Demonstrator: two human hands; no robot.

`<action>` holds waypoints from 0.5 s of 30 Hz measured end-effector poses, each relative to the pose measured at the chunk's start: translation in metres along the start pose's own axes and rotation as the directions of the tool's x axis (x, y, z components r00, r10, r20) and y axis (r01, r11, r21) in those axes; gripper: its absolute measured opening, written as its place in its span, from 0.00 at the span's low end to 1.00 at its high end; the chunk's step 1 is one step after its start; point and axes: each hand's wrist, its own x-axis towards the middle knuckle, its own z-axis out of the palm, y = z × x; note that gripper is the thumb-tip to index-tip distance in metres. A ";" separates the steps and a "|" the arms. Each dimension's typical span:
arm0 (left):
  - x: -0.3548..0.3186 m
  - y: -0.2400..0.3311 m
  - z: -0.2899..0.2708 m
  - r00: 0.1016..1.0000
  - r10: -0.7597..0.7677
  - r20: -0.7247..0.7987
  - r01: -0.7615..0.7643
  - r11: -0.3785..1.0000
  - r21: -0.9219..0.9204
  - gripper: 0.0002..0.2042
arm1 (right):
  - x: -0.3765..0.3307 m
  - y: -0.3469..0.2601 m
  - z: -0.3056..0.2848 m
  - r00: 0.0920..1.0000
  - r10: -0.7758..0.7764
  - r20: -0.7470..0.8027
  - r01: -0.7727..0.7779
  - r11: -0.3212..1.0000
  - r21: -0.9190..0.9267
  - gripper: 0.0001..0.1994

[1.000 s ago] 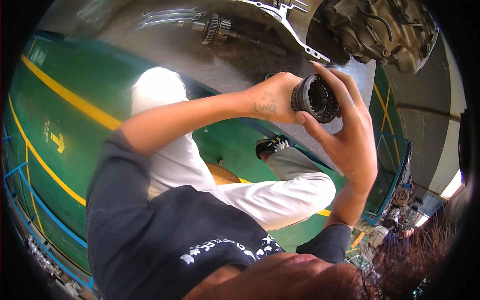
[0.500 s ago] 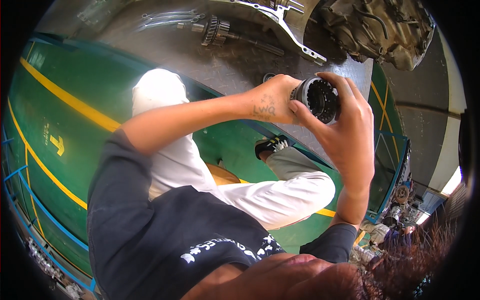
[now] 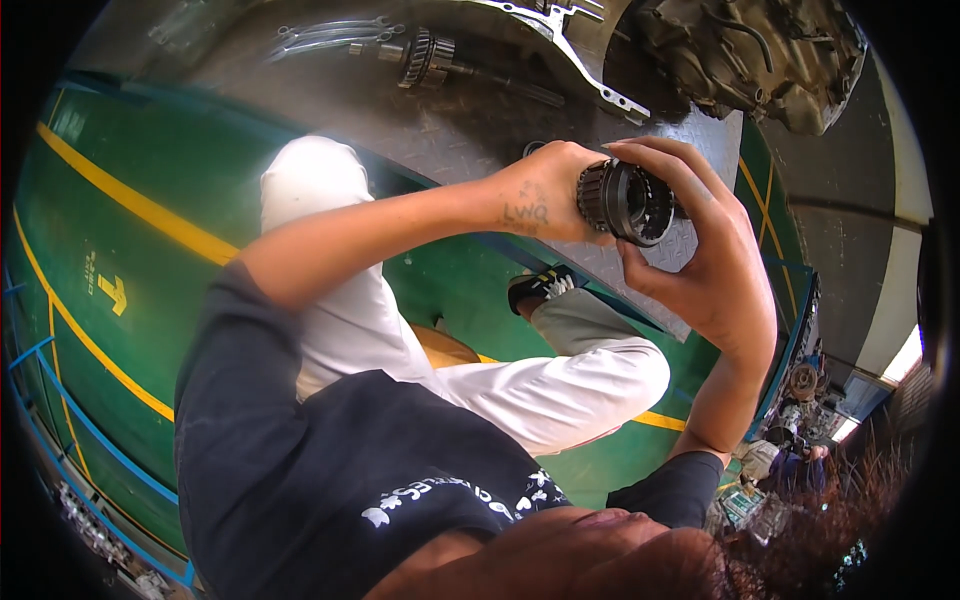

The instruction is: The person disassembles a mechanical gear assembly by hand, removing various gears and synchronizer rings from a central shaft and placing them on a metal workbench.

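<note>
A dark steel cylindrical gear part [image 3: 598, 198] with a ribbed outer side and a hollow, toothed opening is held up over the table's edge. From its left side my left hand [image 3: 552, 192] grips it, the fingers mostly hidden behind the hand and the part. My right hand [image 3: 715, 245] curves around the opening end. Its fingertips touch the upper rim and its thumb presses at the lower rim, while the palm stays apart from the part. The opening is tilted to the right.
On the metal table [image 3: 330, 105] lie a gear shaft [image 3: 428, 60], several wrenches [image 3: 335, 35] and a pale metal gasket or flange [image 3: 565, 40]. A large dirty gearbox housing [image 3: 755, 60] stands at the right. A small ring [image 3: 537, 148] lies behind my left hand. Blue rails [image 3: 95, 425] run along the left.
The gear part has turned, so more of its ribbed outer side shows and its opening faces further right. My right palm has drawn back to the right, and its thumb has shifted to the lower rim.
</note>
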 end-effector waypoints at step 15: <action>0.000 -0.003 0.002 1.000 -0.002 -0.001 0.002 0.999 -0.039 0.19 | 0.001 -0.002 -0.001 0.999 0.025 -0.023 -0.026 0.997 -0.074 0.38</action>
